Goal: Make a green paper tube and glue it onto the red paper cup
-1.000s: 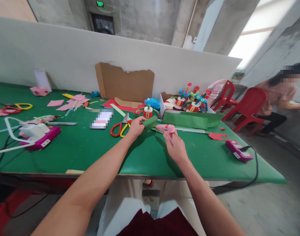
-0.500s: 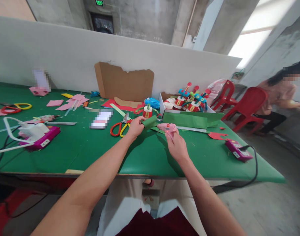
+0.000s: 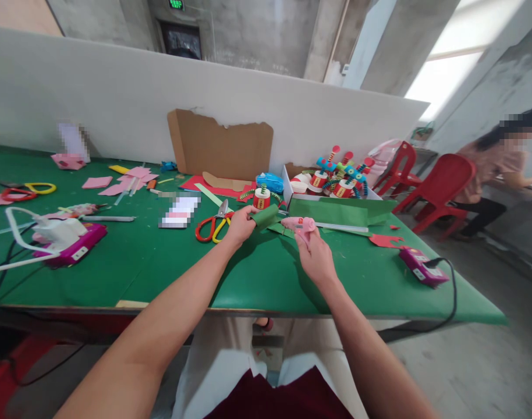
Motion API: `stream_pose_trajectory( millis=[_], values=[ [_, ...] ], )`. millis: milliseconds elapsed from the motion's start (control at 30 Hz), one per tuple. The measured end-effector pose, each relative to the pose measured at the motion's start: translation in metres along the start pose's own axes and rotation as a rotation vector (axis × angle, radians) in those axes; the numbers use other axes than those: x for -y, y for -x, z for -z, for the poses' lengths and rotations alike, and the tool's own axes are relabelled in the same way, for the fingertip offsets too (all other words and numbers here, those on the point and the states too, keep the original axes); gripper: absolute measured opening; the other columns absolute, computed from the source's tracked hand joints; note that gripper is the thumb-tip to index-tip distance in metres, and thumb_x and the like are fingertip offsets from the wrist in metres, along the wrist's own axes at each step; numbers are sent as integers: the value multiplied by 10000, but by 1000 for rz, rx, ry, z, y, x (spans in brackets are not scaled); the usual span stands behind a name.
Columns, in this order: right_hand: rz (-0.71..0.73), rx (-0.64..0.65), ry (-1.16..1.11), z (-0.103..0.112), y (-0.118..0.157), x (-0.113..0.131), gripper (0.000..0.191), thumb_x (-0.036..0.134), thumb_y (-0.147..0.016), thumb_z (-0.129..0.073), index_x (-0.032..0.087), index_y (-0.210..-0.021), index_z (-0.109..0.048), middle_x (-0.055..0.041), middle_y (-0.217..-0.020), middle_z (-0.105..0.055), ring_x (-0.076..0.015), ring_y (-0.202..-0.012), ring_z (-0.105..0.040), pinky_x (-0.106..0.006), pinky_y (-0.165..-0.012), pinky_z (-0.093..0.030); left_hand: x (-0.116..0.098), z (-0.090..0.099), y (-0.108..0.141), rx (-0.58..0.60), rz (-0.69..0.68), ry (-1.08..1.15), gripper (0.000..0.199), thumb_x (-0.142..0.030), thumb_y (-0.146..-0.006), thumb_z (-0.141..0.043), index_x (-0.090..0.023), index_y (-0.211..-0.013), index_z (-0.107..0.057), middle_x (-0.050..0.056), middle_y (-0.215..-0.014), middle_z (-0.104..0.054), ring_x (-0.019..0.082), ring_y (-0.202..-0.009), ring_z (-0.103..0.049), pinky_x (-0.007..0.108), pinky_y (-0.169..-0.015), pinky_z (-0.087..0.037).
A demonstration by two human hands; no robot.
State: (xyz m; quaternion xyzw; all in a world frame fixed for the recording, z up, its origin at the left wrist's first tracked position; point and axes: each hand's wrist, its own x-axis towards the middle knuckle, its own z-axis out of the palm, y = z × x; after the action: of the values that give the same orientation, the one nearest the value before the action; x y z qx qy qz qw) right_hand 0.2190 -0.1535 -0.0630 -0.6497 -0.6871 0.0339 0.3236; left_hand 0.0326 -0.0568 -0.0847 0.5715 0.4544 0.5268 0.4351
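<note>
My left hand [image 3: 242, 224] grips a curved piece of green paper [image 3: 266, 217] above the table. A pink hot glue gun [image 3: 301, 227], with a clear glue stick [image 3: 342, 228] reaching back from it, is in my right hand [image 3: 316, 256]. Its nozzle points left, close to the paper's right edge; whether they touch I cannot tell. Just behind the paper stands a small red-and-white cup figure [image 3: 262, 198] with springy green paper arms. Beside my left hand lie scissors [image 3: 212, 227] with one red and one yellow handle.
A white box [image 3: 287, 181] at the back right holds several finished-looking cup figures [image 3: 342, 180]. Purple power strips [image 3: 423, 267] sit at both sides of the green table [image 3: 170, 273]. Pink paper scraps [image 3: 117, 185] lie left. A person [image 3: 488, 169] sits near red chairs [image 3: 440, 189].
My right hand and the glue gun have shifted slightly to the right, away from the green paper. My left hand holds the paper in the same place.
</note>
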Motion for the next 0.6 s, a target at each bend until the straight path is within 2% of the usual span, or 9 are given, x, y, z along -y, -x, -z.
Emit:
stream_pose_trajectory(
  millis=[167,333,600],
  values=[
    [-10,-69,-20,4,0,0,454,363,-920,-369,99,-1268,-489,-199,-1124,-671,-307,-897,-676,-374,-715,-518,1,0,-1,-3,9,10,154,-155,-554,-517,-188,-695,-572,-76,-484,-457,101,-467,-449,203,-473,-354],
    [81,-14,-92,0,6,6,446,372,-916,-376,108,-1254,-498,-190,-1120,-677,-298,-950,-672,-373,-762,-523,3,0,-2,0,16,20,166,-178,-556,-518,-186,-714,-566,-82,-477,-452,80,-413,-381,191,-425,-291],
    [134,37,-43,-12,12,13,388,342,-933,-370,132,-1203,-553,-188,-1212,-633,-295,-989,-665,-365,-776,-523,6,0,-3,3,4,11,178,-176,-553,-529,-186,-726,-569,-66,-526,-511,92,-454,-429,196,-444,-321]
  ],
)
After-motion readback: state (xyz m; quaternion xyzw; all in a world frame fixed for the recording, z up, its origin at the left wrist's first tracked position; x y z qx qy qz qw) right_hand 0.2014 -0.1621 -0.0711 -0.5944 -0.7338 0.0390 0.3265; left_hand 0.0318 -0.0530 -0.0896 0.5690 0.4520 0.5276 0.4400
